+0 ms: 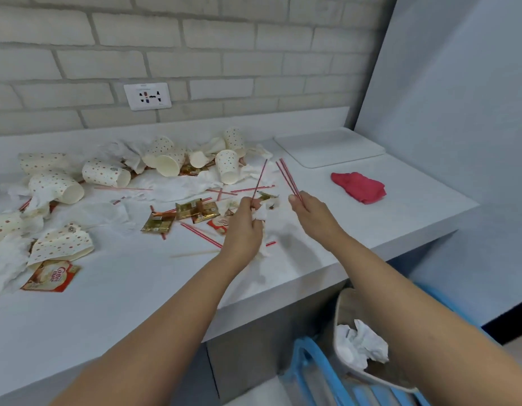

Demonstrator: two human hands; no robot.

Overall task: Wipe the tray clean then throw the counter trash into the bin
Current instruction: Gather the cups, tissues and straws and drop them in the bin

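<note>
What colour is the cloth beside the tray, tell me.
Red: the cloth lies crumpled on the counter; head view.

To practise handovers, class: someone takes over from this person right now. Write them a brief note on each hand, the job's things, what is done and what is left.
Hands: left hand pinches a single stirrer and a crumpled tissue; right hand pinches a few red stirrers.
Things: tray lies bare at the counter's back right corner, red cloth beside it, apart. Bin stands below the counter edge, a tissue wad inside.
Done: wiping, it seems.
To do: bin what is held, then the paper cups, sachets, tissues and loose stirrers.
</note>
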